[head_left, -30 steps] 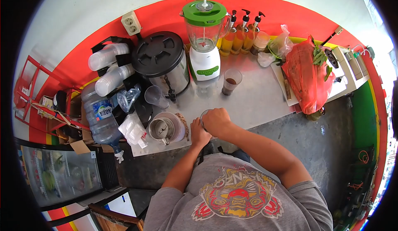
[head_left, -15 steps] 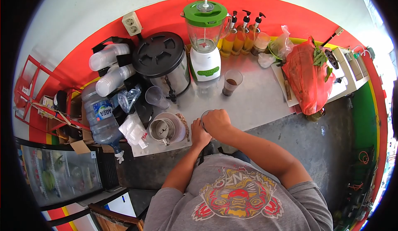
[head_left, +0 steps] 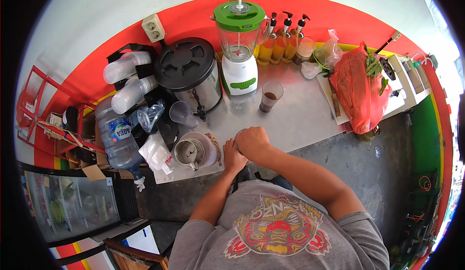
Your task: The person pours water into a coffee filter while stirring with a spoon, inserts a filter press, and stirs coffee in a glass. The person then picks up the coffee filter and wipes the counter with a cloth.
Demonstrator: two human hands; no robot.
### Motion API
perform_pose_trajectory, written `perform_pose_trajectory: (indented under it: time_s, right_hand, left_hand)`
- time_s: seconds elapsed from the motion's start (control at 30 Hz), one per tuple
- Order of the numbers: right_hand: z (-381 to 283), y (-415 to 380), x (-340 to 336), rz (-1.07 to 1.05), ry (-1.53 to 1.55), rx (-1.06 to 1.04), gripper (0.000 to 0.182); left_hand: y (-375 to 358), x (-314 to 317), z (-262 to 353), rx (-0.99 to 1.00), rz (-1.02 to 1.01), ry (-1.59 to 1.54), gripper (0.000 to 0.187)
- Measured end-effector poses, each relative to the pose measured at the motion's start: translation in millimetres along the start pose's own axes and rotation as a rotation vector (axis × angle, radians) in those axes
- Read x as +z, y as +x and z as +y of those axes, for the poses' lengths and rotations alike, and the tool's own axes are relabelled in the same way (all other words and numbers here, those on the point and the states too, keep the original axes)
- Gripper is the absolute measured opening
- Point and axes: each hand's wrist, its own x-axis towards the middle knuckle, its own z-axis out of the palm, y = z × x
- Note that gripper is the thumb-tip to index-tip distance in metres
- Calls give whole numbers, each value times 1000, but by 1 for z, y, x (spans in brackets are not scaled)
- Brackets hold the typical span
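At the front edge of the metal table, my left hand (head_left: 233, 156) is closed low around something mostly hidden by my hands. My right hand (head_left: 254, 142) is closed on top of it, against the left. Only a thin greyish, curved edge shows between them, so I cannot make out its kind. Left of my hands stands a pale plastic container (head_left: 210, 152) with a metal strainer cup (head_left: 188, 150) at its mouth. Beyond my right hand is a clear cup (head_left: 269, 98) part-filled with dark brown liquid. An upright clear plastic cup (head_left: 181, 113) stands farther left.
Behind are a green-lidded blender (head_left: 240, 52), a steel drink dispenser (head_left: 186, 64) with a black lid and several pump bottles (head_left: 279, 45). A red plastic bag (head_left: 359, 93) lies right. Stacked plastic cups (head_left: 133, 94) and a water bottle (head_left: 117, 137) crowd the left.
My right hand has shifted very slightly left and turned a little over the hidden thing. My left hand stays in nearly the same place.
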Motion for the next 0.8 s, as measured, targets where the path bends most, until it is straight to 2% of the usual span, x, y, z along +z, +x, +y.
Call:
perform_pose_trajectory:
  time_s: [0.13,0.23,0.3,0.4,0.53,0.6,0.8]
  right_hand:
    - [-1,1,6,30,-22,14,16]
    - [2,-4,0,-36,-16,-41,16]
    - [6,0,5,109,34,3,11]
    - [3,-2,9,124,30,4,12]
    - [4,-1,9,22,-8,-25,15]
    - [6,1,12,147,36,4,12]
    - [4,-3,11,89,18,-37,11]
  left_hand:
    - [-1,-4,2,-17,-30,4,50]
    - [-1,-1,-1,-3,-21,20,50]
    - [0,-2,0,1,-9,-10,50]
    - [-1,-5,2,4,14,-21,49]
    - [-1,-3,1,19,20,-24,50]
    - [-2,-11,8,-3,22,-54,50]
    - [-2,-2,-1,-10,-11,-13,51]
